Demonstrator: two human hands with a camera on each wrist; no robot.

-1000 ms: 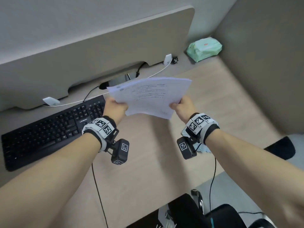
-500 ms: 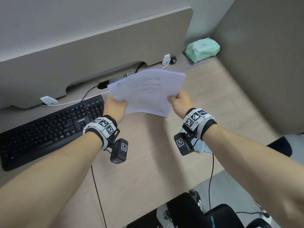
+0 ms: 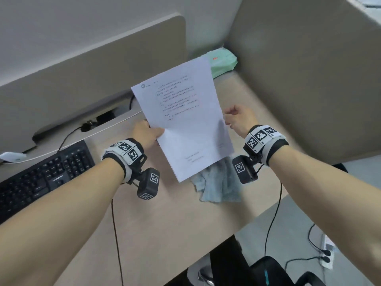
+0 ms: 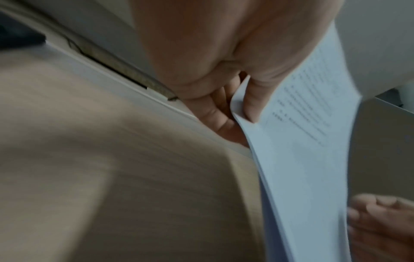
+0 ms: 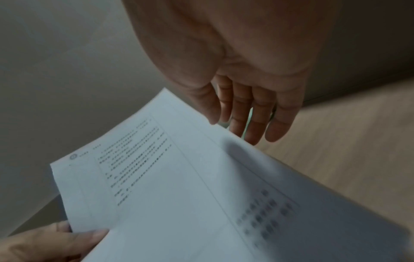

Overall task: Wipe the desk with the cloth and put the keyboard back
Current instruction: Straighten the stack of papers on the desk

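Observation:
A stack of printed white paper (image 3: 185, 120) hangs tilted above the desk (image 3: 165, 234). My left hand (image 3: 147, 134) pinches its left edge, thumb on top and fingers (image 4: 224, 113) underneath. My right hand (image 3: 237, 118) is beside the stack's right edge with relaxed fingers (image 5: 246, 115) that hold nothing. A crumpled light blue cloth (image 3: 218, 186) lies on the desk under the paper's lower corner, near my right wrist. The black keyboard (image 3: 41, 178) sits at the desk's left, pushed back toward the partition.
A green wipes pack (image 3: 223, 62) lies in the far right corner. Grey partitions (image 3: 92, 79) wall the back and right sides. A black cable (image 3: 68, 137) runs from a slot behind the keyboard. A black chair (image 3: 237, 265) stands by the desk's front edge.
The paper has swung from lying wide between both hands to a steeper, lengthwise tilt. My right hand has let go of its edge. The cloth below now shows.

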